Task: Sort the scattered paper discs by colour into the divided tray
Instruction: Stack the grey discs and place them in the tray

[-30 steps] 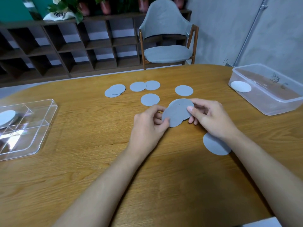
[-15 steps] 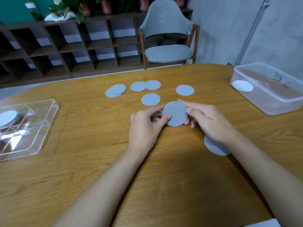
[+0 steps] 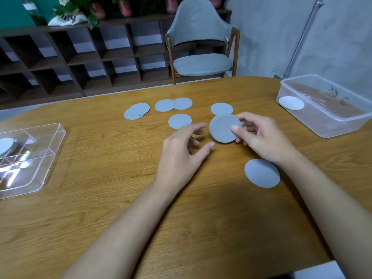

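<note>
Your right hand [image 3: 261, 137] pinches a stack of grey discs [image 3: 222, 131] at frame centre, thumb on the top face. Your left hand [image 3: 181, 150] hangs just left of the stack, fingers loosely spread, holding nothing. The divided tray [image 3: 36, 170] sits at the left edge with one grey disc [image 3: 5, 144] inside. Dark marks [image 3: 333, 91] on the clear container [image 3: 332, 125], right edge, are illegible.

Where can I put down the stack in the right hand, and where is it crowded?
Bare table lies between the divided tray and the left hand, and between the right hand, which holds the stack, and the clear tub. Crowded: loose discs beyond both hands, and a lone disc by the right wrist.
</note>
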Demonstrator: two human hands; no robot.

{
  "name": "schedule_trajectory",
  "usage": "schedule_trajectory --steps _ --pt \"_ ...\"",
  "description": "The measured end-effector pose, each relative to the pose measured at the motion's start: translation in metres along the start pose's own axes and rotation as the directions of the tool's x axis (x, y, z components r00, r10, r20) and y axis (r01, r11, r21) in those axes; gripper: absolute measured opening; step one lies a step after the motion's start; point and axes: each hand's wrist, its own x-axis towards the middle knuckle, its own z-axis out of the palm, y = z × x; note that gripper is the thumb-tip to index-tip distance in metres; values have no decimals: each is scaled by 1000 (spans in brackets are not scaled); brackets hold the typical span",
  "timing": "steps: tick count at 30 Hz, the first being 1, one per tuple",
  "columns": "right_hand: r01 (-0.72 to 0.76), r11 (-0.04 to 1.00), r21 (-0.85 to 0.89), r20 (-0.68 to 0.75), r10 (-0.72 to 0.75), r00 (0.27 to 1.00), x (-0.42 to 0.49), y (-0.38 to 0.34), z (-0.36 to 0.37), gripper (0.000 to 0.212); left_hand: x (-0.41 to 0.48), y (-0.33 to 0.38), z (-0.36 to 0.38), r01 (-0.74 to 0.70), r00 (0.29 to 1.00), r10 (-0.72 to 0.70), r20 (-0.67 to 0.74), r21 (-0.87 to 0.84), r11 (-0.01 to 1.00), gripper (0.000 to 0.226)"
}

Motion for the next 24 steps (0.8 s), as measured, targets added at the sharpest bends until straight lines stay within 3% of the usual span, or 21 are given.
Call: schedule_trajectory --steps 2,5,11,18,24 --pt "-27 1000 -2 -48 27 998 3 8 -8 14 1 2 4 -101 987 97 130 30 994 31" --pt "-47 999 -8 -119 46 992 6 19 -14 16 0 7 18 -233 908 203 366 39 972 41" --pt "-80 997 -18 -190 75 979 7 24 -13 18 -2 34 44 -341 801 252 542 68 938 63" --pt "-87 996 -31 -181 80 980 7 19 -12 19 -4 28 46 -434 769 299 565 120 893 49" --pt "-99 994 -39 -171 91 981 7 17 -9 20 -4 19 31 -582 787 460 412 248 774 36"
